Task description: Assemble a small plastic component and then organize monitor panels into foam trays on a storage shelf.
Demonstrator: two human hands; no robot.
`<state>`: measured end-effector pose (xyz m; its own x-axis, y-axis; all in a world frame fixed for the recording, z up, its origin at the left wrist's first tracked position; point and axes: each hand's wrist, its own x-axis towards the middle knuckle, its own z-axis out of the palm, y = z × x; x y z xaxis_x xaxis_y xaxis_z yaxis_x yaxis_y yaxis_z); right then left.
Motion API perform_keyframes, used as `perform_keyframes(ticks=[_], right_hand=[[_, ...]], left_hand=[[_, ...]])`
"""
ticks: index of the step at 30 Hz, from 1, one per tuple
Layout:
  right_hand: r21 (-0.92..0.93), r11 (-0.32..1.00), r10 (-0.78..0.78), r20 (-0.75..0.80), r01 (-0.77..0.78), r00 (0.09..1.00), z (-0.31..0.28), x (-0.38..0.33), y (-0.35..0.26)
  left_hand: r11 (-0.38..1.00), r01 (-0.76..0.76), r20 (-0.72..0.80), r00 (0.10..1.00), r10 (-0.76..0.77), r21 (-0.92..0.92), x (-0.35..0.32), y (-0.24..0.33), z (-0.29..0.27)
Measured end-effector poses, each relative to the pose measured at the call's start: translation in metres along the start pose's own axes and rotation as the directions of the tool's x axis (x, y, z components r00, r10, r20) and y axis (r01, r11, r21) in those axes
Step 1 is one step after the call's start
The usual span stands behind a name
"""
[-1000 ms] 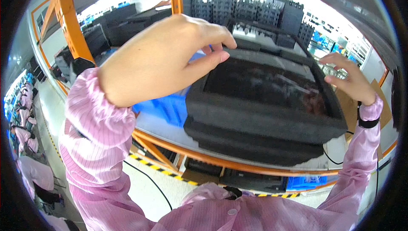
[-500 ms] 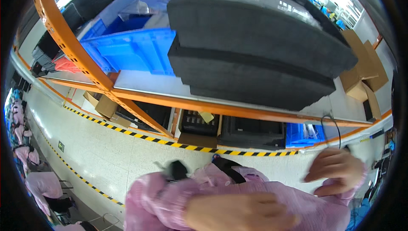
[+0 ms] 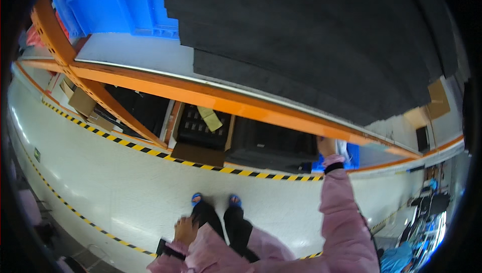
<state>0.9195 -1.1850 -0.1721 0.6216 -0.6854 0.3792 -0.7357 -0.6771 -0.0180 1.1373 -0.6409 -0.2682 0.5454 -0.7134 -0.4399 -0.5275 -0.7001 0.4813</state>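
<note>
My right arm, in a pink sleeve with a black band at the wrist, stretches forward to the lower shelf. There my right hand (image 3: 327,146) is between the right end of a black foam tray stack (image 3: 273,145) and a blue bin (image 3: 353,156). Its fingers are hidden below the orange beam (image 3: 221,100), so any grip cannot be seen. Pale plastic-looking material shows in the bin beside the hand. Down by my leg, my left hand (image 3: 186,230) rests near my pink garment with fingers loosely apart, and nothing shows in it.
A large black foam stack (image 3: 301,37) and a blue crate (image 3: 120,7) stand on the upper shelf. Below are a box with black contents (image 3: 203,127) and another carton (image 3: 83,103). Yellow-black tape (image 3: 191,164) lines the floor. An orange upright (image 3: 52,34) stands left.
My right hand has gone from in front of my body to the lower shelf. My left hand has dropped beside my leg. The view has tilted down and closer to the rack.
</note>
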Motion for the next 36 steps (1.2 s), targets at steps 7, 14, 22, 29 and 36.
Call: perform_keyframes(ticks=[7, 14, 22, 29, 36], right_hand=[[-0.058, 0.987, -0.152, -0.093, 0.147, 0.984, 0.07, 0.053, -0.002], [0.064, 0.984, -0.166, -0.044, 0.168, 0.985, 0.061, 0.057, -0.017], [0.013, 0.995, -0.101, 0.175, 0.101, 0.979, 0.069, 0.058, -0.023], [0.21, 0.953, -0.264, 0.209, 0.22, 0.942, 0.06, 0.087, -0.095], [0.33, 0.895, -0.283, -0.104, 0.302, 0.953, 0.094, 0.09, -0.149]], left_hand=[[0.823, 0.544, 0.166, 0.838, -0.52, -0.164, -0.052, -0.001, 0.199], [0.849, 0.528, 0.189, 0.835, -0.517, -0.007, -0.035, 0.048, 0.233], [0.829, 0.548, 0.158, 0.834, -0.529, -0.114, -0.055, 0.056, 0.231], [0.815, 0.57, 0.204, 0.814, -0.544, -0.105, -0.057, 0.063, 0.231], [0.811, 0.576, 0.218, 0.809, -0.546, -0.104, -0.059, 0.057, 0.242]])
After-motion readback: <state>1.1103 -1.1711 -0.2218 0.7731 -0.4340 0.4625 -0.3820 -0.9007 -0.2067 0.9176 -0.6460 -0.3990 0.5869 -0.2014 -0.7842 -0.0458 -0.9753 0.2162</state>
